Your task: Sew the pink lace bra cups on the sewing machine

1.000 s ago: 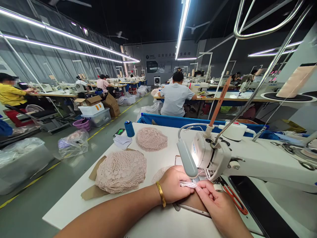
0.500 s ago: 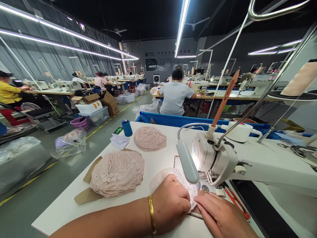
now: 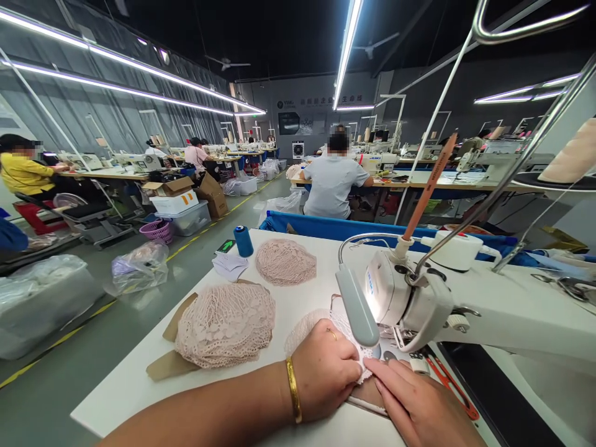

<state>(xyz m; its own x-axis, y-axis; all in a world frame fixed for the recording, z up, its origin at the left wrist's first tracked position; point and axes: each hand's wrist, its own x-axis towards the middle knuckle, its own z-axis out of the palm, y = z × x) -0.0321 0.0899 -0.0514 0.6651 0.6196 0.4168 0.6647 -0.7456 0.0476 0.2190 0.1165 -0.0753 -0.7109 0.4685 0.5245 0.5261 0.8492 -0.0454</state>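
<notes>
My left hand, with a gold bangle on its wrist, has its fingers curled over a pale pink lace piece lying on the white table by the sewing machine's needle. My right hand lies beside it, its fingers stretched forward and pressing the lace's white edge down just in front of the needle. The white sewing machine stands over both hands, and its grey lamp hangs above my left hand.
Two stacks of pink lace pieces lie on the table's left half, with a blue thread spool and folded white paper behind. Red scissors lie to the right. Other people sew at tables beyond.
The lace piece has slid further under my left hand toward the needle. Both hands sit lower and closer together than a second ago, and the view has shifted slightly.
</notes>
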